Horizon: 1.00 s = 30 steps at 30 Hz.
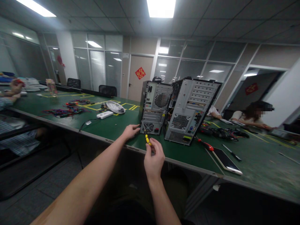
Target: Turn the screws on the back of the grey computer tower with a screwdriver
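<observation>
A computer tower (153, 106) stands upright on the green table, its rear panel with fan grilles facing me. My right hand (154, 156) pinches a yellow-and-black screwdriver (147, 137) by the end of its handle. The tool points up at the lower rear of that tower, near the small fan grille; whether its tip touches a screw is too small to tell. At the tower's lower left edge, my left hand (131, 132) rests with fingers stretched towards the side and holds nothing. A second tower (185, 114) stands close by on the right.
Right of the towers lie red-handled pliers (206, 145), a phone (226, 161), a pen-like tool (232, 152) and dark cables (220, 132). On the left are a white power strip (104, 115), a round white grille (115, 107) and tangled wires (65, 111). People sit at both sides.
</observation>
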Tool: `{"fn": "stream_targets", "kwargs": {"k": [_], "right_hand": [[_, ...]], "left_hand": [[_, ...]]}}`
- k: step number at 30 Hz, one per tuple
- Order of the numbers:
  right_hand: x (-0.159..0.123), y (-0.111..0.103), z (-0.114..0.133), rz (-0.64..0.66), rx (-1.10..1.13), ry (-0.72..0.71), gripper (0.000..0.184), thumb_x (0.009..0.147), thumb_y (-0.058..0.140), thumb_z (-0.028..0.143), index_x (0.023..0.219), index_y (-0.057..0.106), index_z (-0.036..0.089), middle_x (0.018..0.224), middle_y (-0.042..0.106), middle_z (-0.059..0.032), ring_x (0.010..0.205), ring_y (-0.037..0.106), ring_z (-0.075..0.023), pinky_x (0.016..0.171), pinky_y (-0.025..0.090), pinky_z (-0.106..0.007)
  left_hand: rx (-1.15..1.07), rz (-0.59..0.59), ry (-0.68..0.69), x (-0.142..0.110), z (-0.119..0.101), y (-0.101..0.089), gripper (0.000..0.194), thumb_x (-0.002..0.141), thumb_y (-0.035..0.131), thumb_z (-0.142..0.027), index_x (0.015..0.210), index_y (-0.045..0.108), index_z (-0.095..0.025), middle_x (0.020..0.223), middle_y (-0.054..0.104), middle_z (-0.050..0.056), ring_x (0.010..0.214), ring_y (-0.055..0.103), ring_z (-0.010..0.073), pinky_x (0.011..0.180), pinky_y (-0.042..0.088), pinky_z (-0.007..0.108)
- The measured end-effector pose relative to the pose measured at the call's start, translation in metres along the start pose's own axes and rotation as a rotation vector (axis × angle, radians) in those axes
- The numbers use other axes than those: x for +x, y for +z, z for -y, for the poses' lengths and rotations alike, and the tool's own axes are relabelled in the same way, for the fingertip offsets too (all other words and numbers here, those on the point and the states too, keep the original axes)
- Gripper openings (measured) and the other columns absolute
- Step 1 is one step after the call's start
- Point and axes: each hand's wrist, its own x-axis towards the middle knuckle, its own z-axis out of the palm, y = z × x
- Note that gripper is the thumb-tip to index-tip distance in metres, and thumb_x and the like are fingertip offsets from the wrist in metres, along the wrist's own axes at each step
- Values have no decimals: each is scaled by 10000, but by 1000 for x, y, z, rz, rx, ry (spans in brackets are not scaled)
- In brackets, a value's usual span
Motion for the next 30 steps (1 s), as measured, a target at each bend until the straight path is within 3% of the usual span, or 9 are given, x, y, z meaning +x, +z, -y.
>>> {"fn": "stream_targets", "kwargs": {"k": [9, 14, 19, 24, 27, 30], "right_hand": [[2, 2, 7, 14, 58, 58, 168, 947, 672, 333, 996, 727, 181, 1069, 693, -93, 901, 700, -190, 774, 618, -310], [2, 1, 9, 38, 59, 33, 166, 968, 626, 284, 1040, 746, 195, 1107, 679, -100, 954, 695, -201, 782, 616, -318], [0, 2, 7, 70, 134, 77, 225, 1002, 564, 266, 1111, 750, 203, 1206, 662, -109, 1084, 693, -216, 890, 623, -347], [-3, 4, 4, 45, 199, 175, 157, 964, 642, 304, 1030, 705, 176, 1095, 663, -86, 838, 728, -167, 734, 634, -292], [-1, 3, 4, 41, 156, 148, 161, 966, 642, 317, 1021, 706, 180, 1082, 679, -91, 896, 717, -184, 754, 621, -296], [1, 0, 7, 34, 78, 56, 182, 984, 597, 279, 1067, 733, 193, 1133, 690, -108, 1045, 688, -221, 883, 599, -355]], "left_hand": [[-4, 2, -9, -1, -2, 0, 520, 910, 641, -328, 1382, 670, -110, 844, 795, 62, 658, 655, 164, 695, 493, 255], [-20, -4, -11, 0, -1, 1, 519, 905, 658, -338, 1376, 676, -122, 857, 796, 54, 628, 640, 155, 673, 486, 254], [-12, -5, -14, -1, -1, 1, 522, 900, 666, -337, 1374, 678, -118, 809, 784, 55, 637, 629, 159, 652, 478, 248], [-5, 4, -20, -1, -1, 1, 533, 912, 642, -357, 1389, 665, -121, 803, 774, 49, 615, 610, 149, 612, 468, 242], [9, 1, -7, -1, -2, 1, 520, 910, 642, -356, 1371, 680, -119, 798, 772, 50, 640, 630, 157, 639, 480, 248], [6, -3, -10, -1, -2, 0, 518, 901, 657, -357, 1364, 689, -128, 788, 773, 47, 660, 649, 167, 668, 495, 253]]}}
